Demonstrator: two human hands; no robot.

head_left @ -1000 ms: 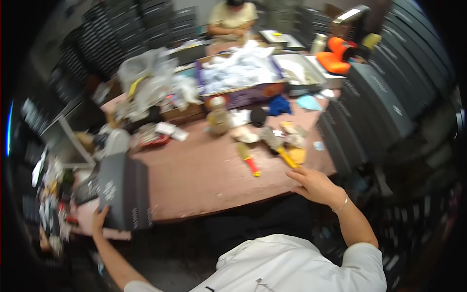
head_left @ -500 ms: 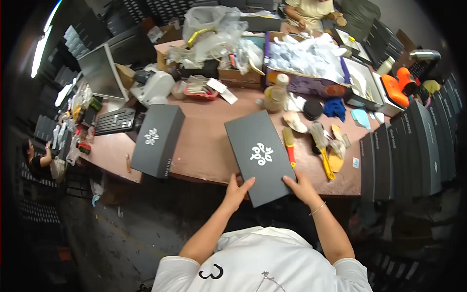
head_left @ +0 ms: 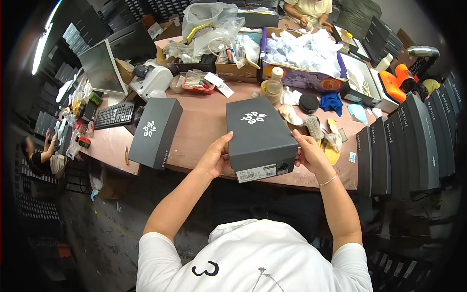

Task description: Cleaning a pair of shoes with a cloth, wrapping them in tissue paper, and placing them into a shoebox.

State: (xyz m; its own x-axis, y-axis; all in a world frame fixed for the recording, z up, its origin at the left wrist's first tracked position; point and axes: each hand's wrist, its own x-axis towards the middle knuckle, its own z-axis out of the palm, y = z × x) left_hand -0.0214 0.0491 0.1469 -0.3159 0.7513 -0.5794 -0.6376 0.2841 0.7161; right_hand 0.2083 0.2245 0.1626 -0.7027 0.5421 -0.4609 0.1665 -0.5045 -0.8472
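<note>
A dark grey shoebox (head_left: 258, 127) with a white emblem on its lid is held between my two hands at the table's front edge. The end facing me bears a white barcode label. My left hand (head_left: 217, 155) grips its left side, thumb up by the lid. On the opposite side my right hand (head_left: 311, 155) has hold of the box, with a thin bracelet at the wrist. Some fingers of both hands are hidden. A second dark grey shoebox (head_left: 156, 131) lies to the left, apart from my hands.
Several shoeboxes (head_left: 413, 141) stand in a row at the right. Beyond the held box are a jar (head_left: 272, 91), a round black tin (head_left: 309, 103) and a brush (head_left: 314, 127). A carton of white paper (head_left: 304, 51) and a keyboard (head_left: 115, 115) sit farther back. Two other people are at work nearby.
The held shoebox has tipped and turned, so its labelled end now faces me. Both my hands have risen and moved farther over the table with it.
</note>
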